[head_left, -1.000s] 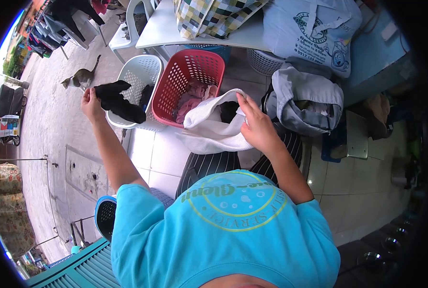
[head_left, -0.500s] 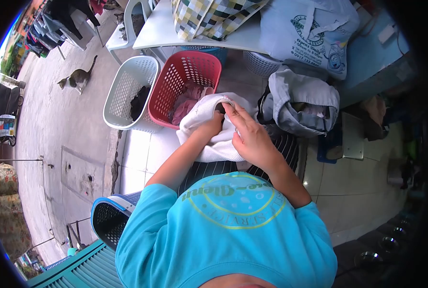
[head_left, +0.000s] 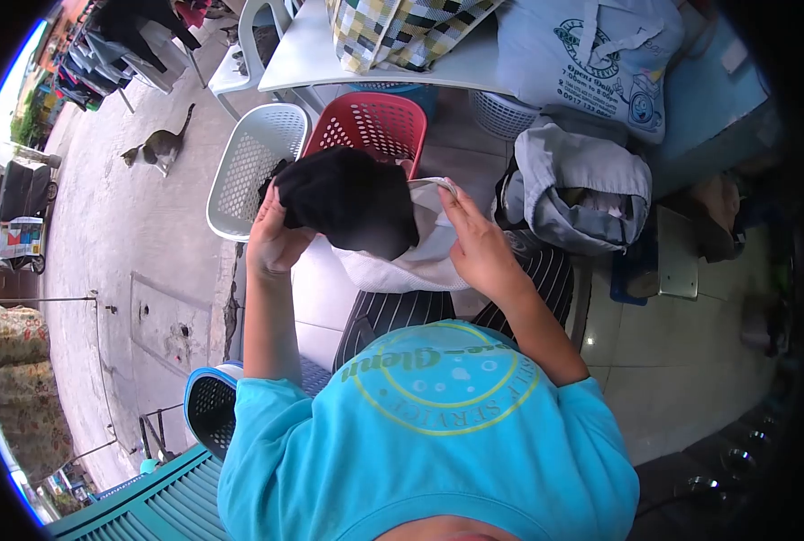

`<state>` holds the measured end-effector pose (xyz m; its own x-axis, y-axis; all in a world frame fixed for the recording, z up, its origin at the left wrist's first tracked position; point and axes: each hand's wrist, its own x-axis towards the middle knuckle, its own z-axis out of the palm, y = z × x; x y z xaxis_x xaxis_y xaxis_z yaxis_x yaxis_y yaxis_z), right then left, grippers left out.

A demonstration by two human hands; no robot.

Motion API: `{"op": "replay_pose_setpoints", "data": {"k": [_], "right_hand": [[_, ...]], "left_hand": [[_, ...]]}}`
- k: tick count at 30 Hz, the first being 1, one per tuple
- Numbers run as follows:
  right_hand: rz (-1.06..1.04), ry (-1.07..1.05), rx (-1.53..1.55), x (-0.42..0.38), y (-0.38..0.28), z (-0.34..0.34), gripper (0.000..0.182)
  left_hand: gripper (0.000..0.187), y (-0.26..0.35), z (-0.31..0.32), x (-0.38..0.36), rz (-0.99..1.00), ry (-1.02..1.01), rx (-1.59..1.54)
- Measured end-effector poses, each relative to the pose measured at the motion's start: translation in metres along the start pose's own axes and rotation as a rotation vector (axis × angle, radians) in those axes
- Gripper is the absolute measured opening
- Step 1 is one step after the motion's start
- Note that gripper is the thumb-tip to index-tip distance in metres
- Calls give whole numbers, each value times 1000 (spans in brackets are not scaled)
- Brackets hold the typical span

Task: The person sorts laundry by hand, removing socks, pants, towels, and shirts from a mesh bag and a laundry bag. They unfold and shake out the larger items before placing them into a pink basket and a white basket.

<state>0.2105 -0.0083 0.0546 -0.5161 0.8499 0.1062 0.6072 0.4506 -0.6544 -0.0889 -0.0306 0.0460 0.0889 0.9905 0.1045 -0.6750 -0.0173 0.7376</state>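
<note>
My left hand (head_left: pixel 274 236) is closed on the left end of a black garment (head_left: pixel 339 198), holding it up in front of the baskets; its exact kind I cannot make out. My right hand (head_left: pixel 483 251) grips the rim of a white cloth bag (head_left: pixel 393 275) on my lap, holding its mouth apart. The garment's right end hangs over the bag. Behind it stand a red laundry basket (head_left: pixel 379 113), partly hidden, and a white laundry basket (head_left: pixel 240 194) with dark cloth inside.
To the right sits an open grey bag (head_left: pixel 582 194) with clothes in it. A white table (head_left: pixel 294 68) carries a checkered bag (head_left: pixel 402 36) and a printed white bag (head_left: pixel 582 63). A blue basket (head_left: pixel 205 406) is by my left side. A cat (head_left: pixel 160 149) stands on the pavement.
My left hand has come out of the white bag and moved left and up with the black garment. My right hand stays at the bag's rim, and the bag's mouth is wider.
</note>
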Motion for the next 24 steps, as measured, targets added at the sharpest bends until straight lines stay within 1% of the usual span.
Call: {"op": "replay_pose_setpoints", "data": {"k": [2, 4, 5, 6, 7, 8, 9, 10, 12, 13, 15, 16, 18, 19, 20, 21, 22, 23, 24], "right_hand": [[-34, 39, 1, 0, 4, 5, 73], [-15, 35, -7, 0, 4, 6, 73], [7, 31, -16, -1, 4, 6, 72], [8, 29, -19, -1, 4, 6, 72], [-11, 38, -19, -2, 4, 6, 72], [-29, 47, -19, -3, 4, 5, 72], [-27, 46, -22, -4, 4, 5, 72], [-30, 41, -21, -4, 4, 7, 72], [-34, 36, -19, -2, 2, 7, 72], [-20, 18, 8, -1, -1, 5, 73], [-8, 1, 36, -1, -4, 7, 73], [-13, -1, 11, 1, -4, 9, 73], [-20, -2, -15, 5, -6, 11, 73], [-1, -16, -2, 7, -8, 11, 74], [14, -33, 10, 9, -10, 12, 74], [3, -47, 9, 10, -11, 15, 74], [-40, -13, 8, 10, -10, 17, 74], [-83, 19, 8, 9, -11, 20, 74], [-95, 8, 9, 7, -14, 21, 74]], "left_hand": [[45, 12, -13, -2, 10, 16, 2], [47, 24, -31, -2, 10, 14, -96], [51, 32, -27, 0, 84, 220, -7], [51, 44, -28, 4, 139, 288, -46], [49, 60, -27, 9, 188, 404, 13], [46, 76, -37, 11, 258, 459, 7], [44, 90, -52, 17, 378, 488, 7], [42, 108, -97, 17, 427, 429, -31], [42, 123, -92, 22, 585, 636, 69], [42, 128, -102, 24, 585, 636, 69], [44, 134, -122, 25, 377, 923, -31], [46, 127, -128, 21, 269, 976, 42], [44, 96, -117, 25, 149, 869, 52], [43, 64, -78, 23, 199, 559, 272], [39, 38, -48, 23, 93, 177, 342], [37, 16, -11, 17, -76, -119, 430], [36, -15, 4, 14, -275, -375, 335], [37, -35, 36, 2, -534, -272, 464], [37, -74, 41, 2, -414, -305, 676]]}}
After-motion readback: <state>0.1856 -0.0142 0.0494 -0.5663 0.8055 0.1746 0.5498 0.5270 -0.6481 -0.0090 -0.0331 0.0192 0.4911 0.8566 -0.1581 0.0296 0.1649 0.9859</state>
